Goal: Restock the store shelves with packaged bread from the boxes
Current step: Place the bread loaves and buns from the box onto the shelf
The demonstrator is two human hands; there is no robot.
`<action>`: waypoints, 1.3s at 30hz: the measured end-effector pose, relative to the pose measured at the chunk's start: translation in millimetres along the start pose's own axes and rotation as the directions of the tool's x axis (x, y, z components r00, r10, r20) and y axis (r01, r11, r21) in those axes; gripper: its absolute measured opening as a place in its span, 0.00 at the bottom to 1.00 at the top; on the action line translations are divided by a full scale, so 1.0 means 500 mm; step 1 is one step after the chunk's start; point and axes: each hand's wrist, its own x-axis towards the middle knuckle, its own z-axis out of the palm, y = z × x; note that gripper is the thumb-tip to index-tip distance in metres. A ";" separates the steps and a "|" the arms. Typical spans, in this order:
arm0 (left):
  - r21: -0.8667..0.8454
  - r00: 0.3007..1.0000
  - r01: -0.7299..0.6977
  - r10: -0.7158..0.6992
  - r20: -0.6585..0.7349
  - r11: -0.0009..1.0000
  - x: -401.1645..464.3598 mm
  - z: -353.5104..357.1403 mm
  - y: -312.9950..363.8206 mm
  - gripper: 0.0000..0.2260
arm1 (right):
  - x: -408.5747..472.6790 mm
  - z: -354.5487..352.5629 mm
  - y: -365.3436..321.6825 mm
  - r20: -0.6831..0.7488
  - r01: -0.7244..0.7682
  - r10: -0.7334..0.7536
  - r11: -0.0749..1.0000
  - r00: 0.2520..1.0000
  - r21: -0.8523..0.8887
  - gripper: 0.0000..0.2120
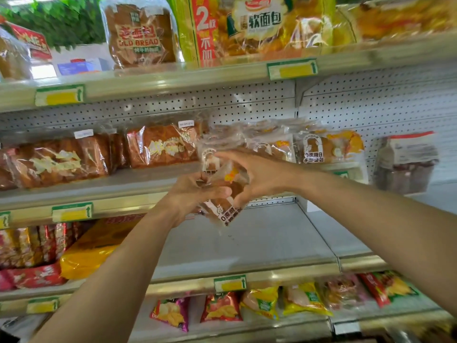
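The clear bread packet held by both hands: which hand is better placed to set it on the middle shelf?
Probably the right hand: it grips the bread packet nearest the matching packets.

Held bread packet (223,191) partly hidden by hands; top-right shelf packages (400,18) blurred, cut off.
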 end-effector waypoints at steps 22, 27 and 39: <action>-0.160 0.928 -0.361 0.371 0.038 0.919 0.160 0.226 0.202 0.06 | -0.208 -0.170 0.240 -0.376 -0.335 0.445 0.885 0.813 0.324 0.27; 0.412 0.883 -0.465 0.446 0.150 0.784 0.251 0.174 0.187 0.17 | -0.209 -0.188 0.278 -0.433 -0.346 0.507 0.849 0.745 0.399 0.26; 0.778 0.786 -0.573 0.442 0.433 0.258 0.345 0.318 0.227 0.39 | -0.221 -0.239 0.312 -0.319 -0.480 0.577 0.811 0.752 0.336 0.24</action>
